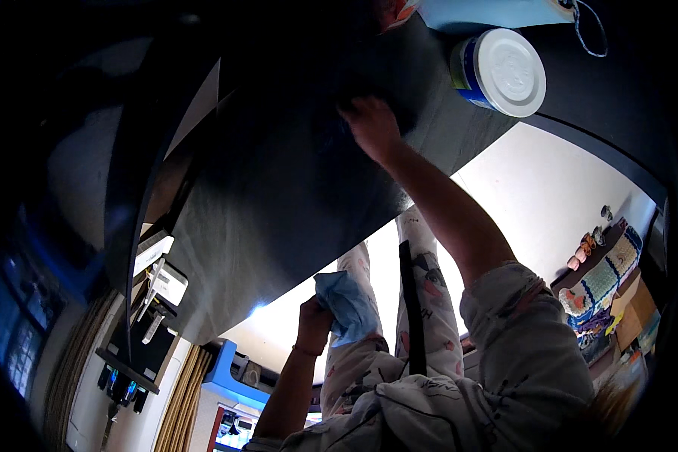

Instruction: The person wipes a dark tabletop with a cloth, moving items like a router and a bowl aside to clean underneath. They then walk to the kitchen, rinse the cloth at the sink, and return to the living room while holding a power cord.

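Note:
My left hand (313, 323) grips a crumpled light-blue cloth (347, 309) in front of my lap, below the near edge of the dark tabletop (260, 209). Stretched out over the tabletop is my right hand (374, 125), with its fingers bent down towards the surface. Shadow hides the fingertips, so I cannot tell whether they hold or touch something. To the right of that hand stands a round tub (508, 73) with a white lid and a blue and green side.
At the far edge lies a light-blue object (486, 14) with a cord loop, beside a red and white item (395, 14). White devices (166, 282) sit at the table's left end. Off to the right are a crocheted blanket (602, 277) and a cardboard box (635, 308).

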Tool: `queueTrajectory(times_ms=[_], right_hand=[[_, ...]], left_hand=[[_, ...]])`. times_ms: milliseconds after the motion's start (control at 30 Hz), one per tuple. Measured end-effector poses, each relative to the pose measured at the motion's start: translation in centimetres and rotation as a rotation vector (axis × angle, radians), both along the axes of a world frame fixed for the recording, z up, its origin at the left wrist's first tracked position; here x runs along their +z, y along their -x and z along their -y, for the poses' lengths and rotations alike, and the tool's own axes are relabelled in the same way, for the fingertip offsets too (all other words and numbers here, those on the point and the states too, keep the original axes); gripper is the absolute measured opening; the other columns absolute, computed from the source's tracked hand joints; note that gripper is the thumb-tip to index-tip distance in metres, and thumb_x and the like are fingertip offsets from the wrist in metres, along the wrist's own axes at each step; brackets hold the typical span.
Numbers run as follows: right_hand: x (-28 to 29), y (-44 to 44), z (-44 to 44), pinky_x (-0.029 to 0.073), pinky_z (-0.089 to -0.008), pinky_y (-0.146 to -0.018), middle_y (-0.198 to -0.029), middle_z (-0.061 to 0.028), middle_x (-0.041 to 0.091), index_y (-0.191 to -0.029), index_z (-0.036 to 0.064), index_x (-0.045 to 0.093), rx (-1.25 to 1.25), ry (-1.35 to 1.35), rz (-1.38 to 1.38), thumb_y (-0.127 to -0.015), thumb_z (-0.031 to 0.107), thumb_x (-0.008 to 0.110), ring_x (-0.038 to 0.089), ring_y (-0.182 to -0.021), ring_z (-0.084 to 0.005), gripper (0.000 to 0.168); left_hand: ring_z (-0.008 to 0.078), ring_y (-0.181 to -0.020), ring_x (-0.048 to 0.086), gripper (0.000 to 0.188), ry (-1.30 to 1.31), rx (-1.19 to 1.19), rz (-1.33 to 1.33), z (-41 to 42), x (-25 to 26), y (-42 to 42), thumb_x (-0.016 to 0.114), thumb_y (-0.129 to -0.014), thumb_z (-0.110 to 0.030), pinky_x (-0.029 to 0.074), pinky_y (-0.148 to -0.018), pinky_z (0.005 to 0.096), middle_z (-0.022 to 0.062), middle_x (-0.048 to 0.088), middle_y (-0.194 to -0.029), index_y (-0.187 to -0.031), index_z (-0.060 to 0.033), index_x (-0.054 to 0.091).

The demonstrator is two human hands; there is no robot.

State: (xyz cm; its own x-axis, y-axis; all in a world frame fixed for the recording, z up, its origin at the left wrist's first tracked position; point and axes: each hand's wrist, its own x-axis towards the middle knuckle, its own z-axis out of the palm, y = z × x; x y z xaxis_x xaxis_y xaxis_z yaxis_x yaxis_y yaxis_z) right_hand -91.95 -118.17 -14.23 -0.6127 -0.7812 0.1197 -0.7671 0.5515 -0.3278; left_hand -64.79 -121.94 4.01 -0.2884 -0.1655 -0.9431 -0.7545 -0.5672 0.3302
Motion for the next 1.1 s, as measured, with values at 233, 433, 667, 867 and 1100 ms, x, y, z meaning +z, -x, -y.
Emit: queueTrajectory(times_ms=[233,433,667,867,1100], right_hand=[[0.2,-3.2,-0.6,0.042,-0.0358,-0.066,-0.078,-0.0072,0.051,-0.091,0.01,0.059,0.152,0.014,0.071,-0.068,0.012,0.053,0.05,-0.075,-0.0232,0.024],[-0.1,2.7,2.7,0.044,-0.034,-0.067,-0.076,-0.0086,0.052,-0.077,0.006,0.058,0.003,-0.128,-0.084,-0.067,0.012,0.052,0.051,-0.077,-0.0223,0.013],[0.1,4.8,4.4,0.047,-0.0339,-0.064,-0.079,-0.0102,0.055,-0.074,0.005,0.057,0.029,-0.202,0.0,-0.068,0.009,0.052,0.053,-0.076,-0.0229,0.009],[0.9,-2.1,4.0,0.046,-0.0357,-0.066,-0.083,-0.0116,0.054,-0.081,0.003,0.055,0.107,-0.283,0.181,-0.073,0.009,0.05,0.054,-0.078,-0.024,0.012],[-3.0,5.8,-0.2,0.041,-0.0345,-0.081,-0.103,-0.0126,0.051,-0.1,0.009,0.054,-0.034,-0.037,-0.021,-0.071,0.009,0.052,0.048,-0.096,-0.0269,0.029]], left_hand=[[0.0091,-0.071,0.055,0.014,0.012,-0.027,0.039,-0.2,-0.9,-2.3,0.05,-0.076,-0.009,0.044,-0.065,0.0223,0.003,0.059,-0.079,-0.086,0.0,0.056],[0.0088,-0.07,0.054,0.013,-0.009,0.049,0.008,-0.4,-1.1,-2.8,0.052,-0.075,-0.006,0.045,-0.064,0.0223,0.0027,0.059,-0.079,-0.086,0.0001,0.056],[0.0097,-0.072,0.055,0.017,-0.019,-0.004,-0.001,-0.9,-0.3,-1.7,0.049,-0.078,-0.01,0.045,-0.066,0.0236,0.0036,0.059,-0.081,-0.089,0.0009,0.054],[0.0096,-0.073,0.055,0.019,0.03,-0.028,-0.045,-0.6,-0.3,-1.6,0.048,-0.081,-0.014,0.045,-0.066,0.0239,0.0039,0.059,-0.081,-0.09,0.0013,0.054],[0.0094,-0.074,0.055,0.017,-0.038,0.022,-0.056,-1.1,-1.1,-2.9,0.049,-0.077,-0.009,0.045,-0.068,0.024,0.0031,0.06,-0.084,-0.09,0.0005,0.055]])
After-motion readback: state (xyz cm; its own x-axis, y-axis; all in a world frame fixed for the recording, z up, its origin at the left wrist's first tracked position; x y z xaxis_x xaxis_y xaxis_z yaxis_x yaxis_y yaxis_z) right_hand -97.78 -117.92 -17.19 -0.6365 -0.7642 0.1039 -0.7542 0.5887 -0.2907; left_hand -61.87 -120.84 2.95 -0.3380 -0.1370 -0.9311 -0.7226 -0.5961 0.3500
